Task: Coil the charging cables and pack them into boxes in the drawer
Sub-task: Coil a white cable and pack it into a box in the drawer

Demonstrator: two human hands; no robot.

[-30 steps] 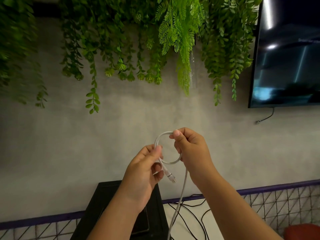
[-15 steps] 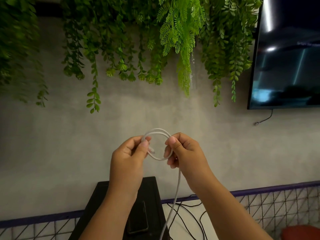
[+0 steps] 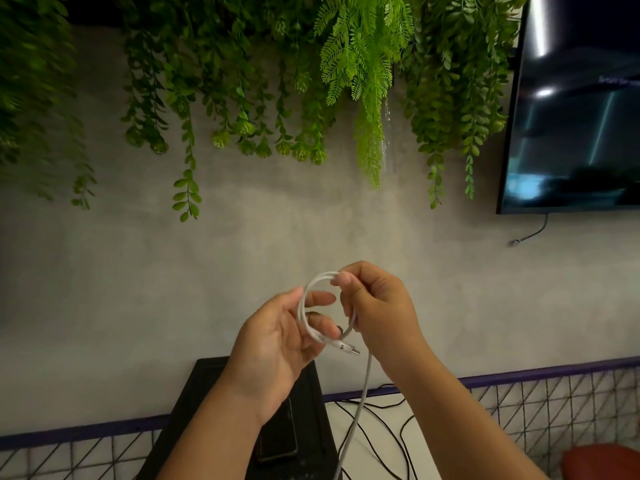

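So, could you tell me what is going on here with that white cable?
A person is coiling a white charging cable in mid-air. The right hand pinches the top of the loop between thumb and fingers, while the left hand lies open with the loop resting across its fingers. The plug sticks out at the bottom of the loop, and the uncoiled rest hangs down toward the table. No box or drawer is in view.

Open air before the grey wall (image 3: 242, 271), foliage (image 3: 363, 64) hanging overhead, television (image 3: 581, 116) closing off the right, and down low a black box (image 3: 204, 382), sprawled black cables (image 3: 377, 406) and the dangling white cable (image 3: 362, 403) in the way.
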